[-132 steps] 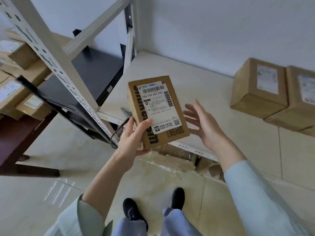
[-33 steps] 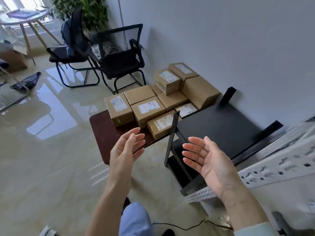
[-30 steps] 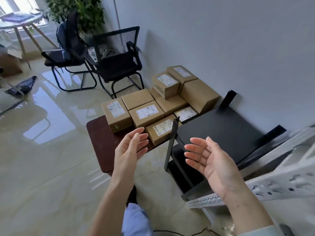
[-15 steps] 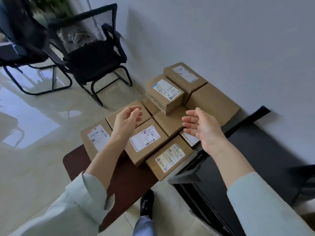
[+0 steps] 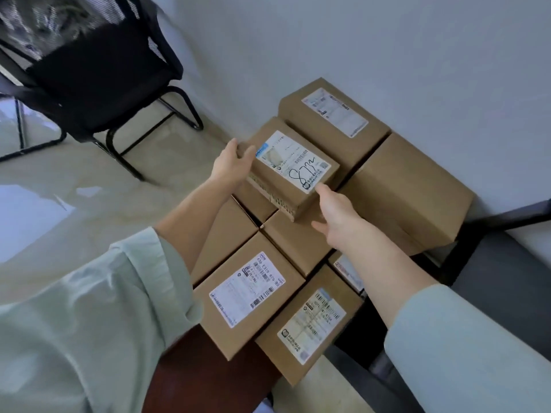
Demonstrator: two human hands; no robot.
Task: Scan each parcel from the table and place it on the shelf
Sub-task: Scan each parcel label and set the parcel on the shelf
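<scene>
Left of the top parcel [image 5: 293,168] stands a black chair [image 5: 89,70]. The left hand [image 5: 231,165] grips the parcel's left end; the right hand [image 5: 337,213] grips its right end. The parcel sits atop other boxes [image 5: 247,296] on the table [image 5: 202,374].

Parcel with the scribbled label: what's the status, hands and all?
Left hand and right hand clasp opposite ends of scribbled parcel. It sits atop the stacked parcels. Nothing in the way.

A black mesh chair [image 5: 89,64] stood on the glossy pale floor [image 5: 74,186], well apart from the fingers, beside the grey-white wall [image 5: 328,40].
</scene>
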